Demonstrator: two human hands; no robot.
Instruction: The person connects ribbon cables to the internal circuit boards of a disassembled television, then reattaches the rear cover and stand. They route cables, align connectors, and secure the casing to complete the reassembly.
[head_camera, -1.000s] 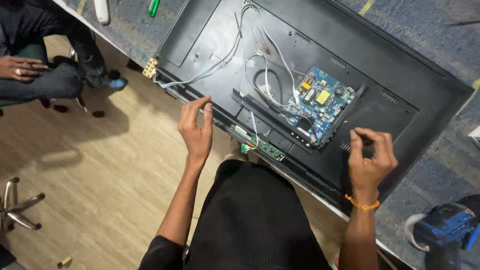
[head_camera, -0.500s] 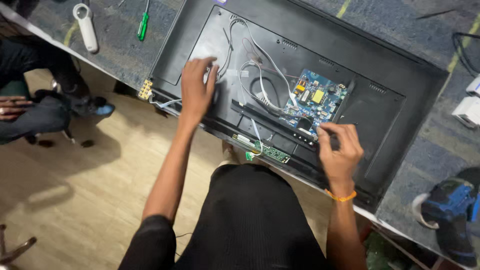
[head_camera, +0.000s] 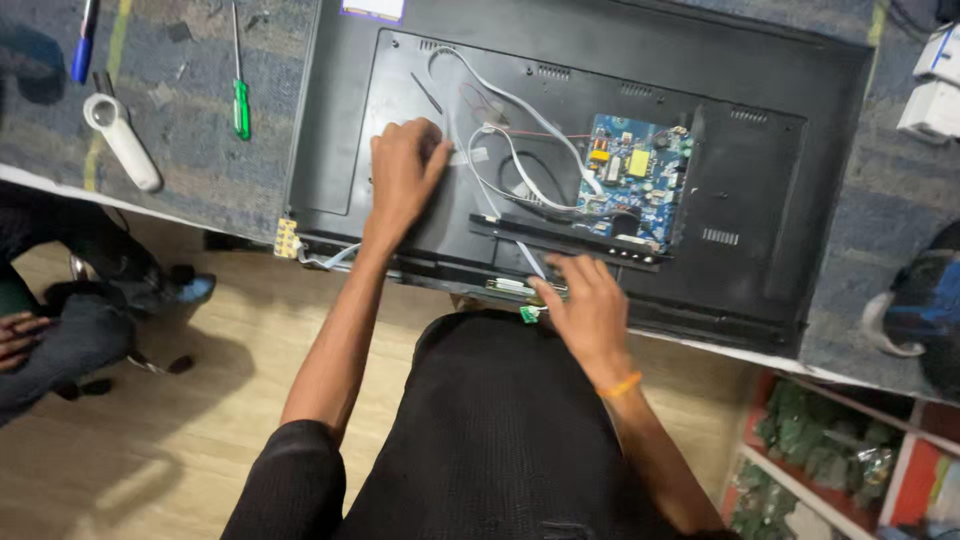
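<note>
On the grey table, left hand (head_camera: 402, 175) lies flat and open on the black opened television back (head_camera: 400, 120); right hand (head_camera: 585, 305), fingers spread, holds nothing beside white cables (head_camera: 520, 170), which could snag and tear loose.

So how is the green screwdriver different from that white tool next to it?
The green screwdriver is thin, with a bright green handle and a long metal shaft; the white tool is fatter, all white, with a round ring at one end. The screwdriver lies straight up and down in the picture; the white tool lies slanted. Both rest on the blue-grey table, away from either hand.
</note>
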